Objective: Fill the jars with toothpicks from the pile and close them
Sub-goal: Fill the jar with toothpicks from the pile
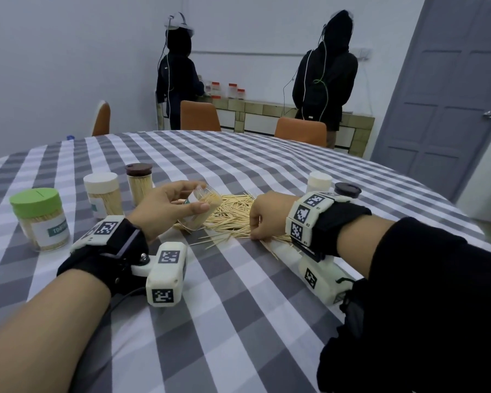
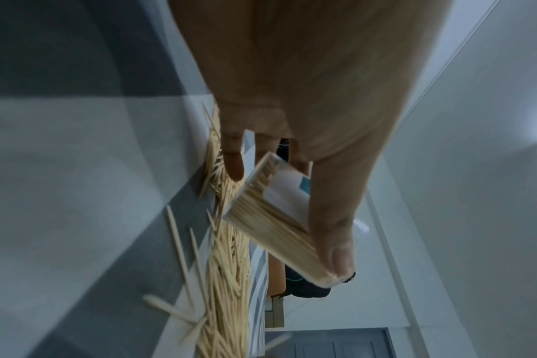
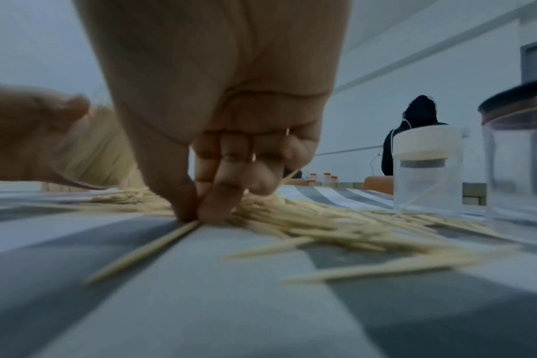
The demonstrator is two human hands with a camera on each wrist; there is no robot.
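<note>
Pinching a toothpick at the pile's near edge with my right hand, while my left hand grips the tilted, nearly full jar above the surface; tilting further could spill sticks.

Open checked cloth lies before the toothpick pile — three filled jars flank left, apparently two empty jars right.
</note>
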